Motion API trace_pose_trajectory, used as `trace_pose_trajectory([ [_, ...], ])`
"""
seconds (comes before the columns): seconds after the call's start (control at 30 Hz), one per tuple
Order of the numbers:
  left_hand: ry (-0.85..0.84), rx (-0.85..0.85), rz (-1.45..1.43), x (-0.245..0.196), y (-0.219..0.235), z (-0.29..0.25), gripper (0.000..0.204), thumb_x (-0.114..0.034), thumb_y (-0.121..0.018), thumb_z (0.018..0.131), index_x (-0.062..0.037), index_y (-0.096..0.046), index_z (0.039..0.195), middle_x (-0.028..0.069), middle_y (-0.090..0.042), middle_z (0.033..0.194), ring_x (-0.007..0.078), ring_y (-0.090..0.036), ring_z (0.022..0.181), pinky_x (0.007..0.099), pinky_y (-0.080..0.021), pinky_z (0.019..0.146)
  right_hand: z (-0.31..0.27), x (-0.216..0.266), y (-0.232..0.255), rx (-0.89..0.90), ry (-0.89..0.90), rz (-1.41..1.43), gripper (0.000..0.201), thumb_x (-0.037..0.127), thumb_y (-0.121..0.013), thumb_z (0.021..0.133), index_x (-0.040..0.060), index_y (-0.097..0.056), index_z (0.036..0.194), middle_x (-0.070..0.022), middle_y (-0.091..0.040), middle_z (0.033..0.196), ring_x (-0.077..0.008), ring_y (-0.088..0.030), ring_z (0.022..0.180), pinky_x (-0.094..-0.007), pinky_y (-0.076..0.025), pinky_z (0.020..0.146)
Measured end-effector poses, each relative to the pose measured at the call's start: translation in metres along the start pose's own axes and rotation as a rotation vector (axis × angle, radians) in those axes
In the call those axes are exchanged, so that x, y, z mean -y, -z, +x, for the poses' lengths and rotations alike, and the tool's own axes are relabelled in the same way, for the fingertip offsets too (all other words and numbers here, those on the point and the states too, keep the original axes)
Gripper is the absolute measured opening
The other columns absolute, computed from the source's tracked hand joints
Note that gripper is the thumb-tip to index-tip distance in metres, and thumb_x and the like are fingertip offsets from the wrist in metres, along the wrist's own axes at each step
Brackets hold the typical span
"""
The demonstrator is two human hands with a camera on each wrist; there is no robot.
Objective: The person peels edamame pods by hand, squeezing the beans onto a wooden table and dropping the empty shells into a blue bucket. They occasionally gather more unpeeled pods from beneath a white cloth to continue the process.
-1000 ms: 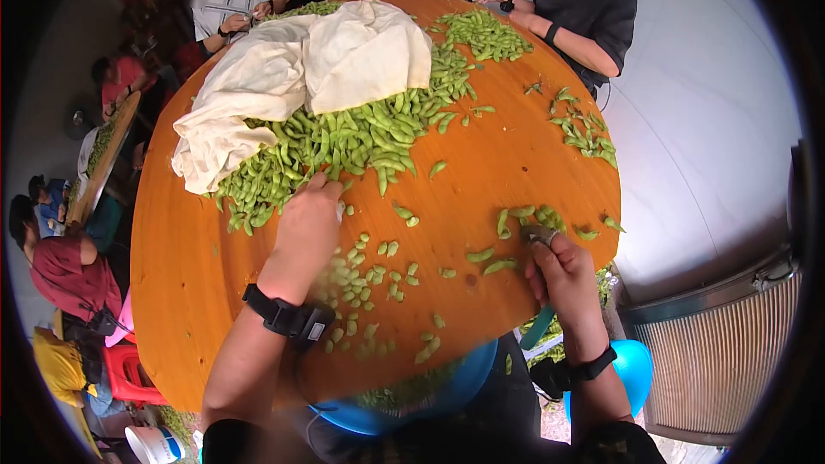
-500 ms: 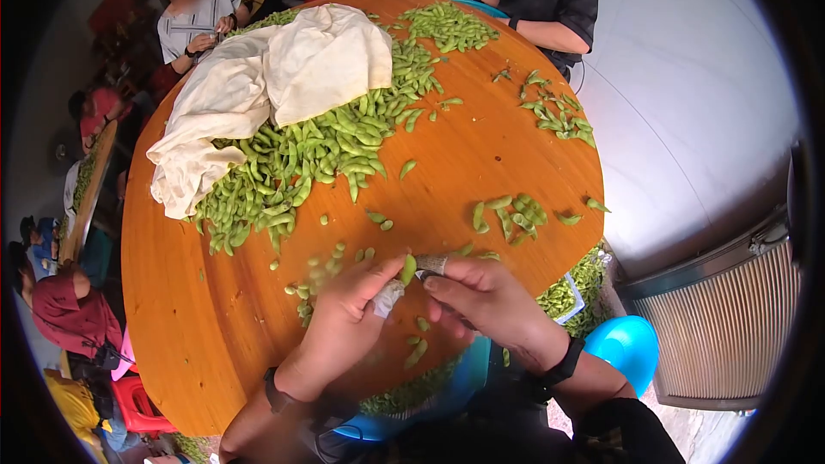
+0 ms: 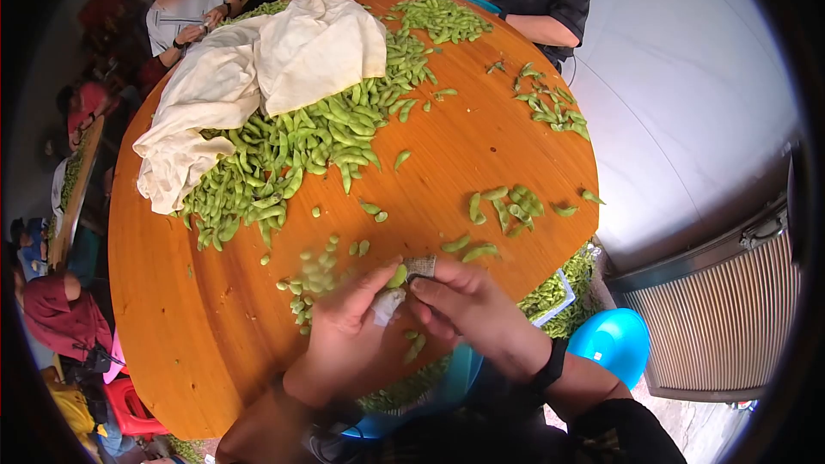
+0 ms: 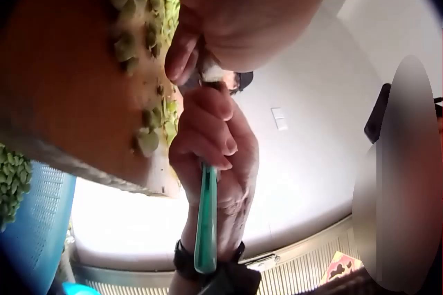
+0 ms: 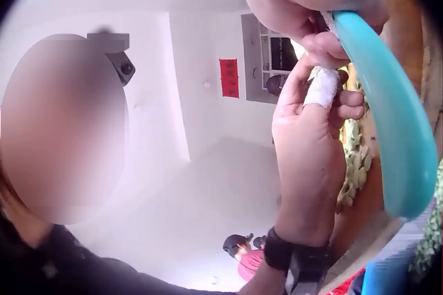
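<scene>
My left hand [image 3: 348, 339], its thumb wrapped in white tape [image 5: 322, 87], pinches a green soybean pod [image 3: 397, 277] over the near part of the table. Right against it, my right hand [image 3: 485, 314] grips a tool by its teal handle [image 5: 391, 115]; the working end is hidden by the fingers. A grey wrap [image 3: 420, 266] covers a finger of the right hand. Below and left of the hands lie shelled beans [image 3: 301, 302]. Several loose pods [image 3: 520, 204] rest to the right, beyond the right hand.
A large pod heap [image 3: 284, 155] lies on the round wooden table [image 3: 421, 189], partly under a cream cloth [image 3: 322, 47]. A blue basket [image 3: 464, 374] with green pieces sits below the near edge. Another blue basin [image 3: 610, 348] stands right. Other people sit around the far side.
The left hand has come from the pod heap back to the right hand with a pod. The right hand has moved left to meet it. Over the last half second both stay together.
</scene>
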State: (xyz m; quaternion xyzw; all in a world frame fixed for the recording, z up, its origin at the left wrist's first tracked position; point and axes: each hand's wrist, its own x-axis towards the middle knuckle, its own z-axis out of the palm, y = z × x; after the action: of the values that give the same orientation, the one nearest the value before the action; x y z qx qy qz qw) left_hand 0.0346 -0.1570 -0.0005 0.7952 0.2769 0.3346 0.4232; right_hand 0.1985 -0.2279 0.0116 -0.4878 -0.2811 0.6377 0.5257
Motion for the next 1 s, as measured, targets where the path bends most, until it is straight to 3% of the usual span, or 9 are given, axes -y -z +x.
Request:
trace_pose_trajectory([
  [0.13, 0.224, 0.094, -0.423, 0.009, 0.008, 0.000, 0.034, 0.003, -0.052, 0.094, -0.0017, -0.058, 0.127, 0.0080, -0.066, 0.097, 0.0126, -0.065, 0.071, 0.0245, -0.055, 0.062, 0.005, 0.003, 0.009, 0.076, -0.085, 0.103, 0.015, 0.018, -0.053, 0.099, 0.0089, -0.063, 0.105, 0.0021, -0.055, 0.068, -0.0049, -0.043, 0.046, -0.0199, -0.028, 0.040],
  [0.3, 0.383, 0.206, -0.644, 0.010, 0.026, 0.008, 0.031, 0.000, -0.050, 0.097, -0.0029, -0.057, 0.127, 0.0103, -0.065, 0.102, 0.0136, -0.067, 0.072, 0.0254, -0.055, 0.064, 0.010, 0.013, 0.020, 0.193, -0.225, 0.163, 0.018, 0.020, -0.053, 0.098, 0.0061, -0.063, 0.102, 0.0016, -0.056, 0.067, -0.0051, -0.043, 0.045, -0.0204, -0.028, 0.039],
  [0.37, 0.558, 0.192, -0.795, 0.007, 0.025, 0.011, 0.032, -0.003, -0.054, 0.096, -0.0044, -0.057, 0.128, 0.0092, -0.065, 0.100, 0.0134, -0.066, 0.071, 0.0245, -0.055, 0.063, 0.012, 0.013, 0.017, 0.155, -0.196, 0.089, 0.017, 0.019, -0.053, 0.098, 0.0059, -0.064, 0.101, 0.0020, -0.056, 0.066, -0.0050, -0.044, 0.045, -0.0203, -0.029, 0.039],
  [0.5, 0.399, 0.138, -0.683, 0.011, 0.014, 0.005, 0.033, -0.005, -0.059, 0.094, -0.0053, -0.057, 0.127, 0.0066, -0.065, 0.100, 0.0105, -0.064, 0.071, 0.0222, -0.052, 0.063, 0.007, 0.011, -0.004, 0.025, -0.011, -0.176, 0.015, 0.016, -0.052, 0.098, 0.0064, -0.064, 0.097, 0.0030, -0.055, 0.064, -0.0043, -0.046, 0.046, -0.0198, -0.034, 0.040],
  [0.57, 0.369, 0.083, -0.376, 0.011, 0.013, 0.001, 0.035, -0.001, -0.054, 0.094, -0.0054, -0.055, 0.129, 0.0010, -0.064, 0.087, 0.0075, -0.060, 0.062, 0.0207, -0.048, 0.053, 0.006, 0.009, -0.011, 0.020, -0.025, -0.171, 0.014, 0.015, -0.052, 0.099, 0.0071, -0.062, 0.093, 0.0031, -0.055, 0.064, -0.0041, -0.047, 0.047, -0.0198, -0.036, 0.041],
  [0.63, 0.227, 0.061, -0.275, 0.019, 0.010, -0.001, 0.036, 0.001, -0.051, 0.094, -0.0057, -0.055, 0.129, -0.0003, -0.062, 0.086, 0.0056, -0.059, 0.063, 0.0191, -0.046, 0.052, 0.007, 0.005, -0.012, 0.012, -0.005, -0.183, 0.014, 0.015, -0.051, 0.099, 0.0076, -0.061, 0.092, 0.0031, -0.055, 0.065, -0.0040, -0.047, 0.047, -0.0198, -0.037, 0.042],
  [0.7, 0.045, -0.007, -0.122, 0.022, 0.009, -0.001, 0.043, 0.009, -0.050, 0.085, -0.0035, -0.058, 0.125, 0.0025, -0.064, 0.087, 0.0050, -0.057, 0.061, 0.0207, -0.046, 0.054, 0.005, 0.006, -0.017, 0.001, 0.003, -0.191, 0.014, 0.015, -0.051, 0.099, 0.0072, -0.061, 0.092, 0.0030, -0.055, 0.065, -0.0040, -0.047, 0.047, -0.0198, -0.037, 0.042],
  [0.93, 0.396, 0.081, -0.425, 0.014, 0.024, 0.001, 0.036, 0.002, -0.043, 0.089, -0.0021, -0.053, 0.124, 0.0034, -0.060, 0.073, 0.0066, -0.056, 0.056, 0.0212, -0.044, 0.050, 0.002, 0.004, -0.022, -0.028, 0.077, -0.163, 0.015, 0.014, -0.050, 0.100, 0.0057, -0.060, 0.091, 0.0022, -0.056, 0.066, -0.0040, -0.048, 0.049, -0.0201, -0.037, 0.043],
  [1.0, 0.455, 0.229, -0.422, 0.012, 0.029, 0.003, 0.029, -0.001, -0.043, 0.090, -0.0013, -0.053, 0.116, 0.0024, -0.059, 0.072, 0.0070, -0.056, 0.057, 0.0211, -0.043, 0.051, 0.000, 0.002, -0.020, -0.005, 0.077, -0.166, 0.015, 0.013, -0.050, 0.100, 0.0056, -0.060, 0.093, 0.0021, -0.056, 0.066, -0.0039, -0.048, 0.049, -0.0200, -0.037, 0.043],
])
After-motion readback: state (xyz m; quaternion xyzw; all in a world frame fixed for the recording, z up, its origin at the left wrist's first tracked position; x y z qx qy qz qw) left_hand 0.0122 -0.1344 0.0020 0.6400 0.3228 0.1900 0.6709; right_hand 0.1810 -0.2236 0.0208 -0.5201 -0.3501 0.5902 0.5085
